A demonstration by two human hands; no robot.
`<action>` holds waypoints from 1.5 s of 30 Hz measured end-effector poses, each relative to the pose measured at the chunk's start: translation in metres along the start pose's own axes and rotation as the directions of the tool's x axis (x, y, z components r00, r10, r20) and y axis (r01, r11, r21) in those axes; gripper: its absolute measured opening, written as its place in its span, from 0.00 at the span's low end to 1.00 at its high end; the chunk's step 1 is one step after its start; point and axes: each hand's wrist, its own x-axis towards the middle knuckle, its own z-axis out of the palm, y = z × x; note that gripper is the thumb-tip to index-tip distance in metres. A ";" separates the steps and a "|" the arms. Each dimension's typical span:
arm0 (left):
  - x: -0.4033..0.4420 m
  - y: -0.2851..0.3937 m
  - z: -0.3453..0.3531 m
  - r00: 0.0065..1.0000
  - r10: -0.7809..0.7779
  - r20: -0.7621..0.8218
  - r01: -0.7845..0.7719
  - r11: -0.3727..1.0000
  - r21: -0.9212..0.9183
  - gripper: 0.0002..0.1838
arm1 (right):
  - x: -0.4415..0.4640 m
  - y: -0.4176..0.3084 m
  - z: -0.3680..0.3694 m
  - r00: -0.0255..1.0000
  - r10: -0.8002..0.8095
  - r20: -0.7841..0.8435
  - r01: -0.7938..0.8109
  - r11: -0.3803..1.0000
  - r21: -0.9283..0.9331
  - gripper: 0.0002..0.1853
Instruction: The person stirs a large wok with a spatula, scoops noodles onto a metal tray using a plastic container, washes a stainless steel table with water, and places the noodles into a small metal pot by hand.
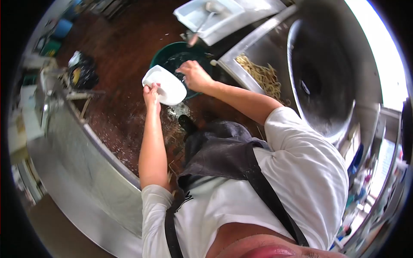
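Observation:
A white plastic container (174,88) is tilted over the edge of a round dark green tub (160,56) on the floor. My left hand (152,95) holds the container by its near left side, fingers wrapped at the rim. To the right of it, over the tub, my right hand (194,75) has its fingers bent and partly apart, with nothing visible in them. Some liquid shows inside the tub, and a pale wet patch (177,110) lies on the floor just below it.
A steel trough (254,45) with a heap of noodle-like strands (262,77) stands at right, beside a large metal bowl (320,77). A white tray (193,15) with utensils is at the top. Black bags (84,75) lie at left, beyond a steel counter (94,159).

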 end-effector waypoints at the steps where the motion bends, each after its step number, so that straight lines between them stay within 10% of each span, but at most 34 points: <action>1: 0.010 -0.001 0.016 0.999 -0.012 0.035 0.009 0.997 0.077 0.09 | -0.013 0.024 -0.017 0.990 0.122 -0.065 -0.124 0.992 -0.037 0.22; 10: 0.076 -0.059 0.065 0.959 0.050 0.278 -0.217 0.763 0.609 0.23 | -0.145 0.104 -0.039 0.657 0.721 -0.219 -0.719 0.513 -0.468 0.37; 16: 0.081 -0.036 0.068 0.853 0.061 0.518 -0.408 0.697 0.590 0.20 | -0.167 0.118 -0.044 0.706 0.660 -0.257 -0.708 0.649 -0.279 0.35; 20: 0.085 -0.025 0.092 0.787 -0.048 0.615 -0.456 0.625 0.634 0.19 | -0.244 0.153 -0.083 0.299 0.728 -0.616 -0.930 0.368 -0.016 0.26; 22: 0.076 0.000 0.104 0.711 -0.060 0.701 -0.570 0.534 0.624 0.18 | -0.316 0.167 -0.121 -0.144 0.967 -0.210 -0.983 -0.164 -0.082 0.23; 23: 0.071 0.017 0.108 0.678 -0.089 0.729 -0.562 0.576 0.593 0.18 | -0.372 0.185 -0.124 -0.187 0.970 -0.152 -0.963 -0.212 -0.165 0.22; 24: 0.064 0.030 0.113 0.644 -0.114 0.757 -0.547 0.623 0.560 0.18 | -0.400 0.183 -0.130 -0.252 0.828 -0.501 -0.925 -0.358 -0.126 0.22; 26: 0.048 0.058 0.124 0.593 -0.202 0.779 -0.392 0.772 0.499 0.18 | -0.547 0.246 -0.120 -0.140 0.776 -0.615 -0.867 -0.396 -0.302 0.25; 30: 0.018 0.105 0.151 0.572 -0.142 0.808 -0.148 0.951 0.272 0.23 | -0.579 0.224 -0.187 -0.417 0.780 -0.466 -0.830 -0.536 -0.154 0.28; 37: -0.017 0.120 0.355 0.576 0.299 0.761 -0.590 0.796 0.133 0.06 | -0.426 0.280 -0.083 -0.348 0.857 -0.379 -0.937 -0.301 0.178 0.34; 40: -0.005 0.061 0.465 0.520 0.376 0.766 -0.571 0.821 -0.016 0.07 | -0.321 0.281 -0.034 -0.202 0.785 -0.586 -0.967 -0.255 -0.009 0.24; 42: -0.015 0.030 0.520 0.686 0.303 0.661 -0.375 0.926 -0.036 0.07 | -0.337 0.310 0.005 0.554 0.830 -0.068 -0.807 0.555 0.202 0.19; 43: -0.004 0.008 0.541 0.718 0.320 0.618 -0.374 0.926 -0.044 0.06 | -0.294 0.230 -0.091 0.175 0.982 0.067 -0.969 0.160 0.189 0.19; 44: 0.003 -0.004 0.553 0.739 0.300 0.603 -0.419 0.906 0.062 0.06 | -0.299 0.188 -0.122 0.166 0.977 -0.131 -0.880 0.207 0.428 0.18; 45: 0.013 -0.016 0.562 0.739 0.265 0.619 -0.373 0.927 0.047 0.07 | -0.335 0.191 -0.127 0.079 0.996 0.029 -0.954 0.068 0.291 0.19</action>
